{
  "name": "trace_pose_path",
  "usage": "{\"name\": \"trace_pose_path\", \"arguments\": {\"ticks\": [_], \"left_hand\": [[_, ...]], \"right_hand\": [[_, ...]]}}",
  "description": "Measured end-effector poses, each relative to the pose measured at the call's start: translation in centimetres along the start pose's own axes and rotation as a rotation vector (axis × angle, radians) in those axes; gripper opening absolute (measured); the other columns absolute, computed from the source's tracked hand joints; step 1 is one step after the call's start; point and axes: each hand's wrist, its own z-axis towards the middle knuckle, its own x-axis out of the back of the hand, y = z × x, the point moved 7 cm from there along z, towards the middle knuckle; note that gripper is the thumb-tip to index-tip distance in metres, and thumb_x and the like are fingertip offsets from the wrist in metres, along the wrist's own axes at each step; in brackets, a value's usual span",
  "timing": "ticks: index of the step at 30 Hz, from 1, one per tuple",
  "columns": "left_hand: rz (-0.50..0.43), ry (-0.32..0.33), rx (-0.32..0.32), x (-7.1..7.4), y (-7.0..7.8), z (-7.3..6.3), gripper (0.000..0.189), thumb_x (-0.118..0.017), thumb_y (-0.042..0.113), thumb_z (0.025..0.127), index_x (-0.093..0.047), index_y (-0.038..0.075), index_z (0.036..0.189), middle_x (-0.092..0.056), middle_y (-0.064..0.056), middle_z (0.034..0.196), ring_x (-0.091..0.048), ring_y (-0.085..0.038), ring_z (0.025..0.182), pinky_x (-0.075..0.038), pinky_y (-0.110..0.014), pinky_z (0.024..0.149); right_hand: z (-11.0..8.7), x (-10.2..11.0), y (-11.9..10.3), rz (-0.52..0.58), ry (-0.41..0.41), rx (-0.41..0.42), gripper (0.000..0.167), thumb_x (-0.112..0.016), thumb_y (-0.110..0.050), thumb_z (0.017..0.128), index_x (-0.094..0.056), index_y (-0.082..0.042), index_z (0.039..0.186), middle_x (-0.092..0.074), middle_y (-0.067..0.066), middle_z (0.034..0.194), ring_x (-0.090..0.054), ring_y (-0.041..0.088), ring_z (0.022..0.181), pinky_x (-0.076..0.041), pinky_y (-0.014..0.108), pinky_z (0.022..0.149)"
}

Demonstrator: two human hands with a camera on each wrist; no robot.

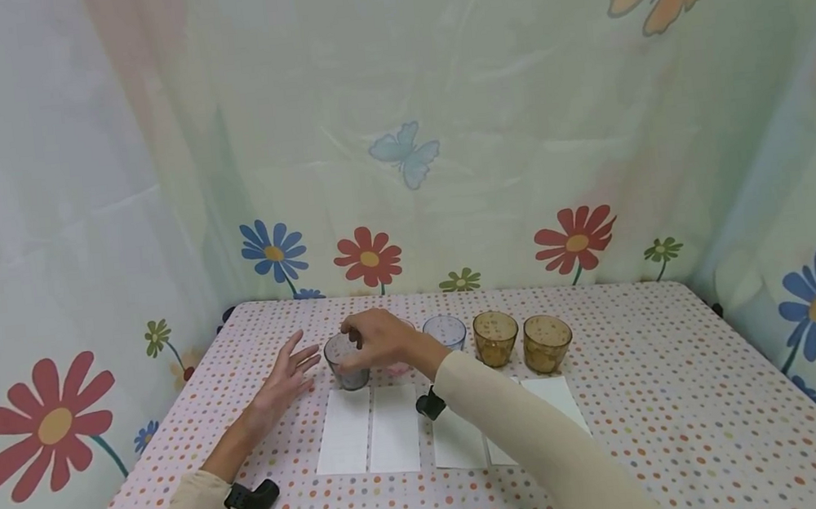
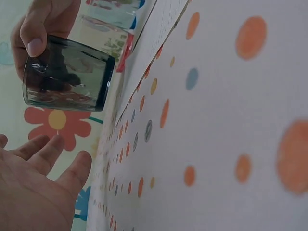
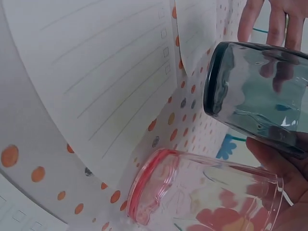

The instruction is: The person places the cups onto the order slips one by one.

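Right grip [image 1: 381,339]: thumb and fingers closed round the rim end of the grey glass [image 1: 349,371], a firm-looking pinch near the mouth. Glass roughly upright, left of centre in the head frame, just above the leftmost paper card [image 1: 344,433]. Whether its base touches the counter [image 1: 638,421], cannot tell. A rim hold likely lets the heavy base swing; best to move it slowly, base level.

Left grip [image 1: 284,388]: fingers straight and spread, nothing held, near the glass but apart. Well placed, by judgement, to steady the lower wall.

Pink glass [image 3: 202,192] close by, lower middle of the right-wrist frame; a knock seems the chief risk, so lead with clearance there. Blue glass [image 1: 445,331] and two amber glasses [image 1: 496,344] farther right along the row.
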Motion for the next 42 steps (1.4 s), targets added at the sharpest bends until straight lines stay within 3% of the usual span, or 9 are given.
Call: {"name": "trace_pose_path", "arguments": {"ticks": [9, 14, 22, 29, 36, 42], "left_hand": [[0.019, 0.008, 0.03, 0.1, 0.0, -0.1, 0.08, -0.041, 0.022, 0.102, 0.012, 0.015, 0.162, -0.003, -0.03, 0.165, -0.004, -0.05, 0.152, -0.006, -0.073, 0.118], [0.019, 0.014, 0.036, 0.2, 0.0, -0.1, 0.082, -0.043, 0.022, 0.101, 0.012, 0.015, 0.162, -0.004, -0.03, 0.165, -0.005, -0.051, 0.152, -0.007, -0.073, 0.118], [0.007, -0.019, -0.009, -0.1, 0.4, -0.2, 0.077, -0.036, 0.011, 0.102, 0.014, 0.01, 0.161, -0.002, -0.034, 0.163, -0.004, -0.054, 0.15, -0.008, -0.076, 0.116], [0.03, 0.007, 0.033, -0.4, 0.6, 0.0, 0.081, -0.044, 0.014, 0.104, 0.011, 0.014, 0.162, -0.004, -0.033, 0.164, -0.005, -0.051, 0.151, -0.009, -0.073, 0.117], [0.028, -0.009, 0.022, -0.6, 0.8, -0.2, 0.081, -0.043, 0.012, 0.102, 0.012, 0.01, 0.161, -0.004, -0.036, 0.163, -0.003, -0.055, 0.15, -0.008, -0.073, 0.117], [0.039, 0.012, 0.059, -0.6, 0.7, -0.4, 0.079, -0.041, 0.007, 0.102, 0.011, 0.012, 0.162, -0.004, -0.033, 0.164, -0.004, -0.052, 0.151, -0.008, -0.071, 0.119]], "right_hand": [[-0.3, 0.0, -0.6, -0.007, 0.026, 0.042, 0.069, -0.079, -0.056, 0.078, -0.066, -0.011, 0.128, -0.07, -0.001, 0.108, -0.06, 0.011, 0.094, -0.056, 0.025, 0.081], [-0.5, 0.3, -1.0, 0.01, 0.024, 0.063, 0.067, -0.08, -0.055, 0.077, -0.067, -0.01, 0.125, -0.071, 0.004, 0.109, -0.06, 0.011, 0.092, -0.054, 0.024, 0.079], [-0.9, 0.1, -1.1, 0.033, 0.025, 0.074, 0.067, -0.081, -0.054, 0.076, -0.067, -0.011, 0.124, -0.069, -0.003, 0.105, -0.059, 0.01, 0.091, -0.053, 0.023, 0.079], [-1.0, -0.5, -1.6, 0.021, 0.014, 0.09, 0.067, -0.081, -0.054, 0.075, -0.067, -0.011, 0.124, -0.07, -0.001, 0.107, -0.058, 0.011, 0.091, -0.054, 0.023, 0.08], [-1.3, -0.9, -2.4, 0.005, -0.024, 0.105, 0.07, -0.08, -0.056, 0.075, -0.067, -0.01, 0.126, -0.07, 0.0, 0.108, -0.058, 0.01, 0.091, -0.053, 0.022, 0.08], [-1.5, -1.1, -2.8, 0.002, -0.025, 0.123, 0.069, -0.081, -0.055, 0.076, -0.068, -0.009, 0.125, -0.069, -0.003, 0.105, -0.058, 0.009, 0.091, -0.053, 0.021, 0.079]]}}
